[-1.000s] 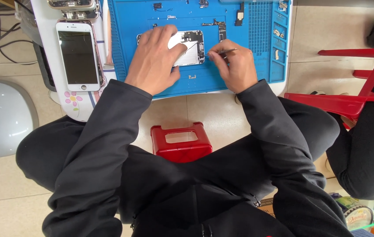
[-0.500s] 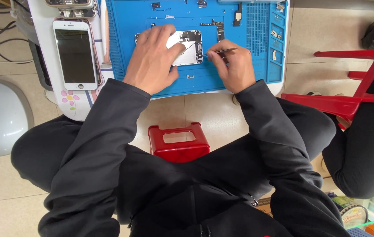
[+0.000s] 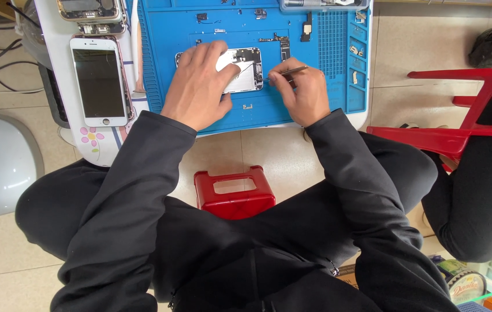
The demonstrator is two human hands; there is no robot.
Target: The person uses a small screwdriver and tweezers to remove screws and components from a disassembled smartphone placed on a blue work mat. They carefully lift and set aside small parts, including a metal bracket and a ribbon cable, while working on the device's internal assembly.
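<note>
Opened phone [image 3: 245, 72] lies face-down at centre of blue mat [image 3: 327, 86], insides exposed. Left hand [image 3: 200, 86] rests flat on phone's left half, fingers [image 3: 218, 51] spread, thumb across middle, pressing it to mat. Right hand [image 3: 304, 95] just right of phone, fingers pinched on tweezers [image 3: 283, 72], tip touching phone's right edge. Small parts & screws scattered on mat above and right of phone. White phone screen [image 3: 100, 81] left of mat on white table [image 3: 104, 147]. Red stool [image 3: 233, 193] below mat, btwn knees
</note>
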